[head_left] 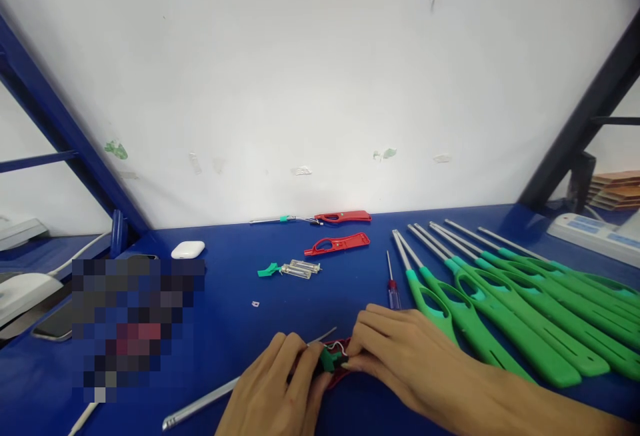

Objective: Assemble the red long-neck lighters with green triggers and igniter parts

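Near the front edge, my left hand (pixel 277 383) is closed round a gas lighter under assembly, whose metal tube (pixel 200 404) sticks out to the lower left. A red casing half (pixel 336 381) shows between my hands. In it sits a green trigger (pixel 329 359), with a white wire looping above. My right hand (pixel 400 349) pinches at the casing's right end, beside a small black part; my fingertips hide what exactly they grip. Beyond my hands lie a loose green trigger (pixel 269 270) with clear fuel tanks (pixel 300 269), and a small metal bit (pixel 255 304).
Several green lighters (pixel 500 303) fan out on the right, beside a screwdriver (pixel 393 289). At the back lie a red casing half (pixel 340 244) and a red lighter piece with tube (pixel 345 217). A white earbud case (pixel 188 249) and a power strip (pixel 595 236) flank the blue table.
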### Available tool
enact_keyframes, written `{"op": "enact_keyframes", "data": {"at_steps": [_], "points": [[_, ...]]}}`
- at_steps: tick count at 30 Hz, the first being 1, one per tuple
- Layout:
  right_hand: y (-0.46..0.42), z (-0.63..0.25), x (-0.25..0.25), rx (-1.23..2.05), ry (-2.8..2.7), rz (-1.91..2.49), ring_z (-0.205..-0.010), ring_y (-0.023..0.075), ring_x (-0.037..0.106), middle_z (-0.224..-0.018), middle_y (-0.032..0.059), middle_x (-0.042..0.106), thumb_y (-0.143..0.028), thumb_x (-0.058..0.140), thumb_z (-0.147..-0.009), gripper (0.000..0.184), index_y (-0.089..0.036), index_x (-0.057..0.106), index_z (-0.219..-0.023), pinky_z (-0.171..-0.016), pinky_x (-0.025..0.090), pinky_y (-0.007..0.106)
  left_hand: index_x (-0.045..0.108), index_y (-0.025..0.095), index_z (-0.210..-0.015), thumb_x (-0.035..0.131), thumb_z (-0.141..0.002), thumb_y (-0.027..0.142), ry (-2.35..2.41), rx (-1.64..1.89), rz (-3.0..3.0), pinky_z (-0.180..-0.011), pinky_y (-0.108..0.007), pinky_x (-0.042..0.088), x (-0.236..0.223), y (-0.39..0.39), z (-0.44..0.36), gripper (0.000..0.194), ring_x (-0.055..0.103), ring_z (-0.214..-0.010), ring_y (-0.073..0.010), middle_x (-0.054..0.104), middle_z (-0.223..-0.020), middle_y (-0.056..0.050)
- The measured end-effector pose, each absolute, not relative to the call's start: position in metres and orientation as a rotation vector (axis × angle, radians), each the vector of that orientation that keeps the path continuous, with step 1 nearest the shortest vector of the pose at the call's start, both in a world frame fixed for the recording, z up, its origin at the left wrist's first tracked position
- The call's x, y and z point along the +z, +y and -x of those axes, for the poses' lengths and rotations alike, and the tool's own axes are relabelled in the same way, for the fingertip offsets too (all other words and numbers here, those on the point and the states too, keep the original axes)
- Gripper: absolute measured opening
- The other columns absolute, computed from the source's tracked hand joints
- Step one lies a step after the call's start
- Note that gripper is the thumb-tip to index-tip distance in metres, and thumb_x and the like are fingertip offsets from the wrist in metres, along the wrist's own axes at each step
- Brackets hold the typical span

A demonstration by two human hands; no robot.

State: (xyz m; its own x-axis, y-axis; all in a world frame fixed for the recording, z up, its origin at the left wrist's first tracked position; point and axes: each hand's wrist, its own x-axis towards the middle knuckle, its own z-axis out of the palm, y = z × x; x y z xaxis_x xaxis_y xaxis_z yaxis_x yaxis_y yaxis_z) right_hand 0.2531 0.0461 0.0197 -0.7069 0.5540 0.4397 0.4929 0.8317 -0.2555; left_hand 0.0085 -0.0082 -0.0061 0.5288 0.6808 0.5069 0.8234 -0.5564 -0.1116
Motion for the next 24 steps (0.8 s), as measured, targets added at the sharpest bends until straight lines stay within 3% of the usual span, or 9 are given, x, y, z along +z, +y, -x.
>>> {"op": "enact_keyframes", "data": {"at_steps": [10, 19, 24], "points": [[0.047, -0.2552, 0.0173, 0.163, -2.579, 0.795, -0.076, 0.0181, 0.06, -0.087, -0.0022, 0.069, -0.035, 0.064, -0.109, 0.022, -0.021, 0.061, -0.092, -0.059, 0.036, 0.034, 0.062, 0.017, -0.13, 0.044, -0.113, 0.026, -1.215, -0.528, 2.397, -0.075, -0.033, 0.067, -0.0113, -0.0077, -0.0063, 0.027, 0.079, -0.097, -0.0246, 0.076, -0.107, -0.01], [0.0454, -0.2521, 0.0162, 0.152, -2.447, 0.771, -0.068, 0.0165, 0.057, -0.079, -0.0026, 0.065, -0.044, 0.035, -0.118, 0.041, -0.022, 0.055, -0.09, -0.055, 0.032, 0.033, 0.06, 0.019, -0.128, 0.041, -0.113, 0.026, -1.234, -0.593, 2.407, -0.07, -0.033, 0.066, -0.0093, -0.0065, -0.0097, 0.025, 0.079, -0.091, -0.0238, 0.074, -0.101, -0.008], [0.0468, -0.2538, 0.019, 0.198, -2.511, 0.777, -0.071, 0.0159, 0.059, -0.083, -0.003, 0.068, -0.039, 0.055, -0.113, 0.029, -0.021, 0.058, -0.09, -0.057, 0.035, 0.033, 0.06, 0.019, -0.126, 0.04, -0.113, 0.026, -1.233, -0.607, 2.439, -0.067, -0.032, 0.065, -0.0064, -0.008, -0.0101, 0.024, 0.077, -0.085, -0.0221, 0.072, -0.097, -0.007]]}}
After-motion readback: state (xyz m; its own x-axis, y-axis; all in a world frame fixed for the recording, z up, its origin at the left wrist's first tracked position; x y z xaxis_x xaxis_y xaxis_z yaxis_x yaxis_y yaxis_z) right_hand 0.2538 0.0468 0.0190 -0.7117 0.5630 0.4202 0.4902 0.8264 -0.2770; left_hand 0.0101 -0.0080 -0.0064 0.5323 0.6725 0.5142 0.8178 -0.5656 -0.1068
